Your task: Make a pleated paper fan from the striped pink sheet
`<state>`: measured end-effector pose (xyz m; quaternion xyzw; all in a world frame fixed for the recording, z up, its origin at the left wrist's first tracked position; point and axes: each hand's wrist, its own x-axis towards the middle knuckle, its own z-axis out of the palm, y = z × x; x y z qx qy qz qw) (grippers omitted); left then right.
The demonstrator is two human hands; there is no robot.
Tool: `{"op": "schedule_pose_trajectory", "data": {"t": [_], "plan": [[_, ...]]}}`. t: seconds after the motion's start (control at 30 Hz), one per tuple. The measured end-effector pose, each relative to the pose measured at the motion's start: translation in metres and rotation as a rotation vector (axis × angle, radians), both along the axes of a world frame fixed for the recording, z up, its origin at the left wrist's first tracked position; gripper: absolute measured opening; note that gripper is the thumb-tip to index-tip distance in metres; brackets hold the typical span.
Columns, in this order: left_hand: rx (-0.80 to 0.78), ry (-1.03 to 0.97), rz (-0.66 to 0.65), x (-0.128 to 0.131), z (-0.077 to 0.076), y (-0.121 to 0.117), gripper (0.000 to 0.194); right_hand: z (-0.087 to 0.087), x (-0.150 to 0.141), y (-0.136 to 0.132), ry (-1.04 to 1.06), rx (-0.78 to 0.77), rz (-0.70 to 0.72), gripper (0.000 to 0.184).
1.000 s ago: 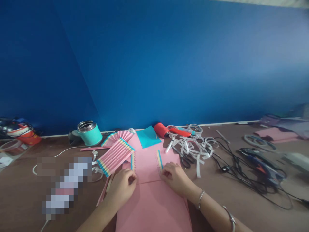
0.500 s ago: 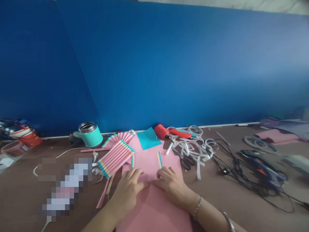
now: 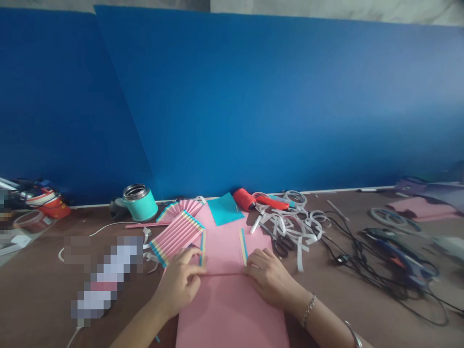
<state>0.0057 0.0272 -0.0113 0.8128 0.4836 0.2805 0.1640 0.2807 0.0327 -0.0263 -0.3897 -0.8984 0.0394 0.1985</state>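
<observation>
One bare left hand point(image 3: 180, 279) at the left side of a narrow pink paper sheet with blue and cream striped edges point(image 3: 223, 246), thumb and forefinger a little parted, tips close by the near left corner. On the opposite side, a bare right hand point(image 3: 268, 275), fingers bent over the near right corner, with a silver chain bracelet point(image 3: 309, 309) around the wrist and a smooth metal bangle point(image 3: 353, 333) farther up the forearm. Cannot tell, for either hand, a pinch from a light touch. Striped sheet directly between both hands, near edge across a broad plain pink paper point(image 3: 232, 311).

Just beyond the left hand, a pleated pink paper strip with blue and cream ends point(image 3: 177, 237), set at a slant. Behind the striped sheet, a turquoise paper piece point(image 3: 225, 210), and next to it a bright red cylinder point(image 3: 243, 199). Beyond the right hand, black-handled scissors point(image 3: 281, 247) beside a loose tangle of white strips point(image 3: 282, 224). Farther left, near the blue wall point(image 3: 253, 106), a turquoise mug with a steel rim point(image 3: 141, 205).
</observation>
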Motion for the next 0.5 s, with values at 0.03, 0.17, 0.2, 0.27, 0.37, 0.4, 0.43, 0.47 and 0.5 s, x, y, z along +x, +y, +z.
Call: {"op": "schedule_pose_trajectory", "data": {"t": [0.03, 0.17, 0.2, 0.27, 0.37, 0.4, 0.43, 0.47, 0.5], "plan": [[0.0, -0.102, 0.046, -0.001, 0.0, 0.002, 0.033, -0.001, -0.001, 0.001, 0.036, 0.006, -0.005, 0.025], [-0.206, -0.396, 0.251, 0.004, 0.006, 0.0, 0.029, 0.001, -0.007, 0.004, 0.352, -0.037, -0.022, 0.026], [-0.34, -0.412, 0.231, 0.009, 0.008, -0.003, 0.033, 0.003, -0.009, 0.003, 0.433, -0.052, -0.016, 0.026], [-0.607, -0.466, 0.134, 0.023, 0.011, -0.01, 0.042, 0.007, -0.014, 0.0, 0.531, -0.061, 0.02, 0.024], [-0.704, -0.589, 0.072, 0.047, 0.008, -0.017, 0.051, 0.013, -0.02, -0.007, 0.511, -0.043, 0.077, 0.022], [-0.68, -0.601, 0.148, 0.055, 0.006, -0.017, 0.052, 0.014, -0.022, -0.009, 0.479, -0.037, 0.09, 0.022], [-0.663, -0.602, 0.245, 0.061, 0.003, -0.016, 0.051, 0.015, -0.022, -0.011, 0.443, -0.031, 0.101, 0.023], [-0.623, -0.606, 0.346, 0.065, 0.002, -0.014, 0.049, 0.015, -0.022, -0.012, 0.403, -0.023, 0.11, 0.024], [-0.565, -0.594, 0.41, 0.068, 0.002, -0.011, 0.046, 0.015, -0.022, -0.013, 0.364, -0.007, 0.115, 0.025]]}}
